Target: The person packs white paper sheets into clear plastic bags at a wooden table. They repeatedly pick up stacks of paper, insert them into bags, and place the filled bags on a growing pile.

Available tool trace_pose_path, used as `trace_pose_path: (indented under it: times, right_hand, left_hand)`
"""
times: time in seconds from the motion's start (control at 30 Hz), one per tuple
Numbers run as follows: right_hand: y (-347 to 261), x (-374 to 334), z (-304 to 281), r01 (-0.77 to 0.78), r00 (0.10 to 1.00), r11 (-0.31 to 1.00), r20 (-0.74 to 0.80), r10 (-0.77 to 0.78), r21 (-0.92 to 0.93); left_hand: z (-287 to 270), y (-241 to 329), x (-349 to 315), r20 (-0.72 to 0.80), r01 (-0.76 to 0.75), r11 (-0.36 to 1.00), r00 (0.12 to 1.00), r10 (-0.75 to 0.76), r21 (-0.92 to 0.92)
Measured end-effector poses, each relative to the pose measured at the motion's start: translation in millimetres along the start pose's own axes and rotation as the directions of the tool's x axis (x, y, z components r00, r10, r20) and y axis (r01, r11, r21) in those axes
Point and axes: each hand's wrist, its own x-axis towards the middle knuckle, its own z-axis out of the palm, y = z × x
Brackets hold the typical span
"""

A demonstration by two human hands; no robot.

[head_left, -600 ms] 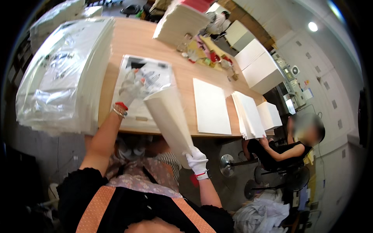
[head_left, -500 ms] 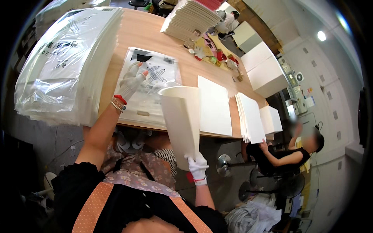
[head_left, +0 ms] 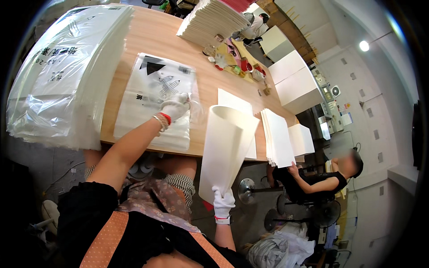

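Observation:
A clear printed plastic bag [head_left: 134,114] with black pencil drawings lies flat on the table in front of me, on what may be several more. My left hand [head_left: 175,106], in a white glove, is over its right side, fingers bent and closed at the bag's edge. Clear film stands slightly off the table beside those fingers. My right hand [head_left: 223,203], also gloved in white, grips the lower end of a curled batch of white paper [head_left: 219,152]. The paper bows into an open roll, its upper end right of the bag, near the table edge.
A tall stack of filled plastic bags [head_left: 58,80] stands at the left. White paper [head_left: 234,100] lies behind the roll, with another paper batch [head_left: 279,138] farther right. A seated person [head_left: 321,181] touches that batch. Paper piles [head_left: 212,20] and small items [head_left: 241,62] occupy the far side.
My left hand has moved right and nearer, from the bag's middle to its right edge, its fingers now bent in. The curled paper has shifted right and opened wider. My view has turned slightly.

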Motion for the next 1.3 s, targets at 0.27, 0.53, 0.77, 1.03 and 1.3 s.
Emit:
trace_pose_path:
  times: [0.27, 0.53, 0.77, 1.03, 1.3]
  right_hand:
    - [-22.9, 73.3, 31.7, 0.265, 0.807, 0.885, 0.590, 0.014, -0.384]
    - [-26.6, 109.5, 68.1, 0.119, 0.849, 0.971, 0.528, 0.008, -0.207]
    - [-1.2, 112.1, 133.9, -0.268, 0.954, 0.959, 0.164, 0.252, 0.090]
    - [15.5, 167.9, 228.2, -0.044, 0.957, 0.998, 0.286, 0.054, -0.042]
    - [-9.4, 148.0, 199.3, -0.102, 0.901, 0.981, 0.402, 0.162, -0.166]
  left_hand:
    - [-35.5, -20.0, 37.6, 0.154, -0.008, 0.900, 0.984, 0.084, -0.437]
    - [38.6, 89.6, -110.1, 0.179, -0.499, 0.699, 0.858, 0.482, 0.512]
    - [6.8, 1.7, -100.1, 0.161, -0.175, 0.951, 0.977, 0.137, 0.255]
    - [17.1, -159.7, -102.9, -0.006, -0.596, 0.596, 0.704, 0.710, 0.539]
    - [-16.7, -219.8, -118.3, -0.217, 0.197, 0.937, 0.940, -0.264, -0.287]
